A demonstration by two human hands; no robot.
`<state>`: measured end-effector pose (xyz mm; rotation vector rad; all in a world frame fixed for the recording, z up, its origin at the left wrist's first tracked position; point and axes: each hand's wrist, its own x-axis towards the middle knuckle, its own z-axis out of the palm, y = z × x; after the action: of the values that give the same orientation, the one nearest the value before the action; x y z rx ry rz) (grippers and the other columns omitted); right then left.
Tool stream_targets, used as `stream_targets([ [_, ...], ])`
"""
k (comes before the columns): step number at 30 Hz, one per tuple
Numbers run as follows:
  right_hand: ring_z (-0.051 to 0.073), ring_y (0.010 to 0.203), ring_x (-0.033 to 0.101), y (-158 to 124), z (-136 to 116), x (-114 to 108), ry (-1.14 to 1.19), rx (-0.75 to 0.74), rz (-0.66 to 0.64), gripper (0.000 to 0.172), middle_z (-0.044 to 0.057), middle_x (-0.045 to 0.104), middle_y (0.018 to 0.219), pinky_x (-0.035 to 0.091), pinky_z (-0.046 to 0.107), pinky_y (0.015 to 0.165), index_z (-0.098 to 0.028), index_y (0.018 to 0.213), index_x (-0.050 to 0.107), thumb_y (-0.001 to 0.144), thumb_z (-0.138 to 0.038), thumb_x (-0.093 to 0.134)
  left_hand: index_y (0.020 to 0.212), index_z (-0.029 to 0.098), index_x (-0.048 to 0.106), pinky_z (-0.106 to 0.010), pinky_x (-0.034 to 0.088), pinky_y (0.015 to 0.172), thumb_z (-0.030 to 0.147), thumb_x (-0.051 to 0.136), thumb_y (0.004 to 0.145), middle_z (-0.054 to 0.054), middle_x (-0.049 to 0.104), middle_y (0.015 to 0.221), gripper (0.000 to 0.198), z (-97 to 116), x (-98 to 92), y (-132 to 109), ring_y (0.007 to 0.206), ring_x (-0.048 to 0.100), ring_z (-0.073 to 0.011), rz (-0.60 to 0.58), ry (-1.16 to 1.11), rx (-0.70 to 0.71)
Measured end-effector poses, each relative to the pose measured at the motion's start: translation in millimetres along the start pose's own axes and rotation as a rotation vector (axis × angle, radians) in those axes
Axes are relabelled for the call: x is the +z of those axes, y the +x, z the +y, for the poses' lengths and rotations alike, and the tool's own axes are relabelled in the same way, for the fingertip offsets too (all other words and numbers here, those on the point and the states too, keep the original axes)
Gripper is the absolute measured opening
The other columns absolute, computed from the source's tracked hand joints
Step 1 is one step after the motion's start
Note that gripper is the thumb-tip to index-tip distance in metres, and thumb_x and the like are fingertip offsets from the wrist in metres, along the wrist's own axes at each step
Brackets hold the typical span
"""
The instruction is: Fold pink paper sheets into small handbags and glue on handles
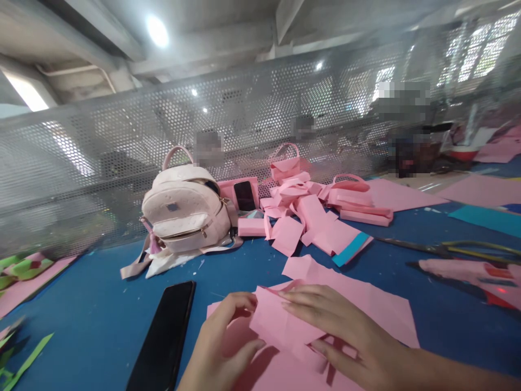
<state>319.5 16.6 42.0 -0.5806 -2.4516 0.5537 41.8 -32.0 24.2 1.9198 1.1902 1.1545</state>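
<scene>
A folded pink sheet, paper or thin foam, is between my two hands just above the work surface. My left hand curves around its left edge, fingertips at the upper corner and thumb below. Across the right part of the sheet lies my right hand, with its fingers pressing on the top fold and its thumb underneath. Beneath both hands a larger pink sheet is spread on the blue table. The underside of the folded sheet is hidden.
Left of my hands lies a black phone. A pale backpack stands behind, beside a pile of pink pieces and small pink bags. Scissors and a pink glue gun lie right. A perforated metal screen closes the back.
</scene>
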Motion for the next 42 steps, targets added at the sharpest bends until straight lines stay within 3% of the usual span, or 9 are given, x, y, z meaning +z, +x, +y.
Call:
stream_targets([
  [7,0.026,0.142,0.049,1.9,-6.8,-7.5,0.017,-0.021,-0.085,0.054,0.01,0.054,0.153,0.043,0.044,0.116,-0.029,0.154,0.046,0.101,-0.027,0.055,0.117,0.026,0.063,-0.03,0.053,0.094,0.025,0.069,0.088,-0.003,0.071,0.113,0.029,10.9,3.3,-1.3,0.104,0.067,-0.0199,0.053,0.062,-0.047],
  [11,0.025,0.144,0.046,1.5,-11.9,-12.9,0.011,-0.081,-0.162,0.052,0.009,0.054,0.153,0.038,0.043,0.119,-0.027,0.152,0.05,0.1,-0.025,0.054,0.116,0.026,0.064,-0.033,0.054,0.092,0.024,0.071,0.082,-0.003,0.071,0.111,0.034,16.2,8.8,-1.4,0.102,0.068,-0.0212,0.093,0.032,-0.09],
  [18,0.025,0.143,0.048,1.1,-12.8,-9.8,-0.007,-0.083,-0.157,0.053,0.008,0.054,0.153,0.037,0.042,0.119,-0.027,0.154,0.046,0.102,-0.027,0.054,0.122,0.024,0.061,-0.042,0.054,0.097,0.031,0.08,0.075,-0.009,0.07,0.121,0.051,14.5,18.3,-2.6,0.11,0.066,-0.028,0.03,0.055,-0.157],
  [23,0.025,0.146,0.043,2.9,-12.0,-8.7,-0.014,-0.024,-0.202,0.053,0.006,0.046,0.158,0.036,0.043,0.119,-0.028,0.155,0.044,0.103,-0.029,0.052,0.123,0.027,0.064,-0.038,0.053,0.097,0.026,0.079,0.075,-0.005,0.072,0.12,0.05,12.4,17.3,-3.1,0.109,0.067,-0.0254,0.025,0.018,-0.165],
  [30,0.025,0.143,0.048,-3.1,-7.1,-1.5,-0.036,-0.015,-0.068,0.063,0.003,0.051,0.155,0.041,0.04,0.118,-0.033,0.159,0.035,0.1,-0.023,0.054,0.112,0.026,0.068,-0.037,0.054,0.093,0.017,0.079,0.071,-0.004,0.075,0.113,0.043,23.6,12.5,2.3,0.102,0.069,-0.024,0.043,0.002,-0.207],
  [42,0.023,0.136,0.056,-8.1,2.0,6.4,-0.067,-0.018,0.088,0.057,0.006,0.061,0.147,0.042,0.037,0.117,-0.028,0.154,0.046,0.099,-0.018,0.052,0.109,0.027,0.065,-0.031,0.053,0.091,0.013,0.078,0.071,0.002,0.074,0.106,0.043,21.4,13.9,0.9,0.097,0.069,-0.0188,0.062,-0.125,-0.244],
])
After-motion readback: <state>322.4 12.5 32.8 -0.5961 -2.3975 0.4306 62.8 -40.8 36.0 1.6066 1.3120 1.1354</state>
